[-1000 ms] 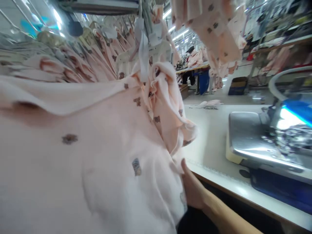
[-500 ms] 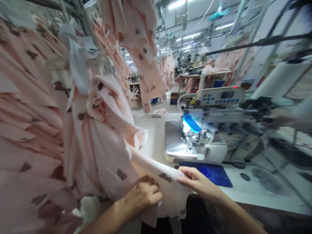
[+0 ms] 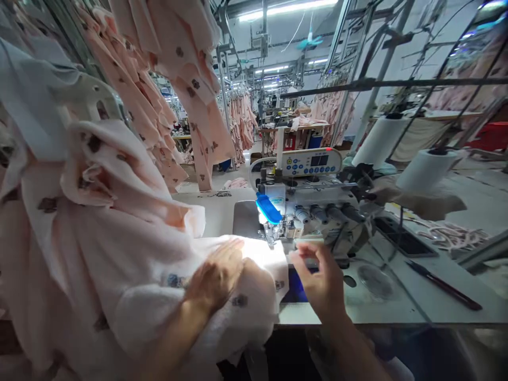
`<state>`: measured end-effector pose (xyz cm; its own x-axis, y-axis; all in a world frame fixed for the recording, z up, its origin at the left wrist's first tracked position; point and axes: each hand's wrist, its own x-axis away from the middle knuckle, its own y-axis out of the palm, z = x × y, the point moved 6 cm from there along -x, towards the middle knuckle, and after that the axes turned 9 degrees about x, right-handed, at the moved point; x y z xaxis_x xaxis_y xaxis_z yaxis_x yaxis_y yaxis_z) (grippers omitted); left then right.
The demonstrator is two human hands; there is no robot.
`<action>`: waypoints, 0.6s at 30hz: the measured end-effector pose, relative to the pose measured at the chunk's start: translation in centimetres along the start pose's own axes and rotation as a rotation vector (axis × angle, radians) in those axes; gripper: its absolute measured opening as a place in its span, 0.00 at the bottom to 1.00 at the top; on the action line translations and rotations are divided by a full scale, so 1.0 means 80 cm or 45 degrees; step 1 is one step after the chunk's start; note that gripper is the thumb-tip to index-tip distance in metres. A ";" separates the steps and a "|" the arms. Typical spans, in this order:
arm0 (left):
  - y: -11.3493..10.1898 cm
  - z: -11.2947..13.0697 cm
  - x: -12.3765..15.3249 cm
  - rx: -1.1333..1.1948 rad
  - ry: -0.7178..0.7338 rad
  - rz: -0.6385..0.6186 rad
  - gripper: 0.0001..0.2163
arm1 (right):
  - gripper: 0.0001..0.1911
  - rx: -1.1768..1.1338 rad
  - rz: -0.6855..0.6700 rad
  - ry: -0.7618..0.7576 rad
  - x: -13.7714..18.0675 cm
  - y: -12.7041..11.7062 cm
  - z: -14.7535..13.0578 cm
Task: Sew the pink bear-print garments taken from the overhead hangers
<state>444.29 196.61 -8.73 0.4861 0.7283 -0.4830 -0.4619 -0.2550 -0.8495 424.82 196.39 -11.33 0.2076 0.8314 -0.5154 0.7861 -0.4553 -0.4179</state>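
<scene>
A pale pink garment (image 3: 130, 254) printed with small brown motifs drapes from the left onto the sewing table (image 3: 397, 307). My left hand (image 3: 216, 275) lies flat on top of it, fingers stretched toward the needle of the white sewing machine (image 3: 309, 211). Its edge reaches the lit area under the presser foot (image 3: 272, 235). My right hand (image 3: 319, 278) hovers just right of the cloth, in front of the machine, fingers loosely spread and holding nothing.
Rows of the same pink garments (image 3: 190, 90) hang on racks left and overhead. Two white rolls (image 3: 424, 169) stand at the right of the machine. A dark pen-like tool (image 3: 442, 286) lies on the table at right. More workstations stretch into the background.
The view swung right toward the machine. Both hands carried the garment edge up onto the table to the needle; my left hand now lies flat on it and my right hand has let go.
</scene>
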 end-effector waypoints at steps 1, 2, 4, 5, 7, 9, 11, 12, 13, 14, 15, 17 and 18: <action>-0.008 0.002 0.002 0.001 0.012 0.030 0.14 | 0.11 -0.127 -0.069 -0.034 0.011 0.002 -0.006; -0.016 0.009 0.004 -0.001 0.032 0.082 0.12 | 0.15 -0.262 -0.185 -0.042 0.023 0.007 -0.013; -0.025 0.029 0.006 -0.010 0.062 0.187 0.08 | 0.25 -0.502 -0.441 0.040 0.047 0.023 -0.022; -0.025 0.039 0.005 -0.012 0.050 0.205 0.08 | 0.25 -0.575 -0.540 0.119 0.056 0.031 -0.024; -0.020 0.053 -0.001 -0.019 -0.012 0.164 0.11 | 0.20 -0.636 -0.657 0.301 0.066 0.041 -0.020; -0.013 0.054 -0.014 -0.043 -0.096 0.108 0.12 | 0.24 -0.600 -0.675 0.427 0.063 0.044 -0.012; -0.007 0.044 -0.032 -0.092 -0.202 0.048 0.12 | 0.25 -0.481 -0.577 0.439 0.047 0.038 -0.004; -0.003 0.035 -0.042 -0.105 -0.273 -0.012 0.13 | 0.23 -0.409 -0.522 0.424 0.038 0.036 -0.001; 0.002 0.024 -0.051 -0.106 -0.345 -0.081 0.13 | 0.20 -0.348 -0.483 0.418 0.030 0.035 0.003; 0.006 0.014 -0.058 -0.096 -0.399 -0.151 0.12 | 0.17 -0.314 -0.467 0.433 0.025 0.037 0.006; 0.011 0.006 -0.063 -0.071 -0.437 -0.216 0.11 | 0.15 -0.312 -0.470 0.465 0.023 0.041 0.010; 0.016 -0.006 -0.067 0.007 -0.460 -0.311 0.10 | 0.17 -0.408 -0.500 0.543 0.028 0.050 0.016; 0.017 -0.010 -0.066 0.046 -0.461 -0.345 0.10 | 0.18 -0.477 -0.503 0.562 0.033 0.054 0.017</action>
<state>441.71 191.93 -7.51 0.3054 0.9429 -0.1331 -0.3824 -0.0065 -0.9240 427.92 196.16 -15.50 0.0195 0.9998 0.0076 0.9827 -0.0178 -0.1842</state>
